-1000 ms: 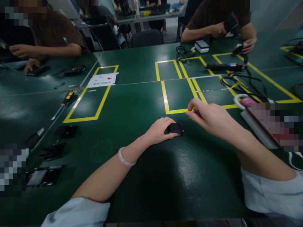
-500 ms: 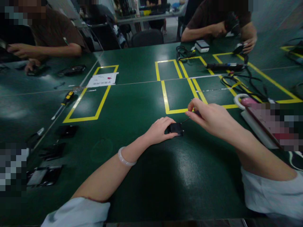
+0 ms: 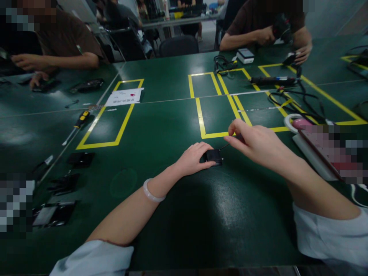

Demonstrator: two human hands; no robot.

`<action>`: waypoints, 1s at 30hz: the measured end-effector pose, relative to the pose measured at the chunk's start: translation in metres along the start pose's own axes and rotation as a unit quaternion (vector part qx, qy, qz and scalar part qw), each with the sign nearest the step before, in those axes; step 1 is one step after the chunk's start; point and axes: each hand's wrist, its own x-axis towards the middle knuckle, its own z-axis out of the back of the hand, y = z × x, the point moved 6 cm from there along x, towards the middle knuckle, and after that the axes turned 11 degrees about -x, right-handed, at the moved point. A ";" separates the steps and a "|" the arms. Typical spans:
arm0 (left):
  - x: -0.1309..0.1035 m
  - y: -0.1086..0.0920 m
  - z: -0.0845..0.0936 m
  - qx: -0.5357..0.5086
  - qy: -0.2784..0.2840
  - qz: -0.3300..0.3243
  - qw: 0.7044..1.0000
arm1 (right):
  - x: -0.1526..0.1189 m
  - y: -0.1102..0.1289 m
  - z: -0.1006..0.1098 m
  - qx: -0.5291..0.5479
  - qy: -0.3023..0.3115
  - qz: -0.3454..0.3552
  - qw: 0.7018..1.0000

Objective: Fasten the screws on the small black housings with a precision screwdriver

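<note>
A small black box-shaped device [image 3: 214, 156] with metal pins on its right side rests on the green table [image 3: 161, 126]. My left hand [image 3: 195, 158] grips it from the left, thumb at the near side and fingers over the far side. From the device a thin dark cable [image 3: 224, 146] runs up and right to my right hand [image 3: 247, 138]. The right fingers are pinched together around the cable, whose far part is hidden behind them. A pale bracelet circles my left wrist.
Yellow tape outlines [image 3: 201, 115] mark the table. At left are a screwdriver [image 3: 82, 119], a paper sheet [image 3: 125, 97] and black parts [image 3: 81, 159]. A white tape roll [image 3: 289, 123] and cables lie right. Two people sit across, one handling a power tool [image 3: 282, 28].
</note>
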 end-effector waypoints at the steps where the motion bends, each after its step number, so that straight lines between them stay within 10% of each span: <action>1: 0.000 0.000 0.000 -0.001 -0.001 -0.001 1.000 | 0.000 0.000 -0.001 -0.004 0.002 0.000 1.000; 30: 0.001 0.000 0.000 0.001 0.002 0.005 1.000 | -0.001 0.001 0.000 0.005 0.002 0.013 1.000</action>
